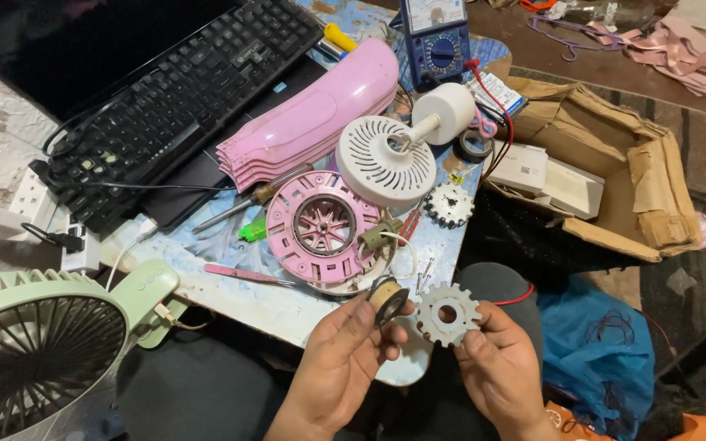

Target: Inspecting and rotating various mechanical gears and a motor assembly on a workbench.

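My left hand (345,359) pinches a small spool of copper wire (387,299) between thumb and fingers. In my right hand (496,367) I hold a grey toothed stator core (448,314), flat side towards me. Both hands hover over the near edge of the low table (288,306). Just beyond them lies a round pink fan motor housing (320,229) with a spoked hub. A white vented motor cover with a shaft and cylinder (386,159) and a second toothed core (449,203) lie farther back.
Pink fan blades (312,114), a black keyboard (181,90), a blue multimeter (435,41), a screwdriver (239,208) and pink tweezers (243,273) crowd the table. A green desk fan (42,351) stands at left. A torn cardboard box (614,180) and blue bag (590,343) sit at right.
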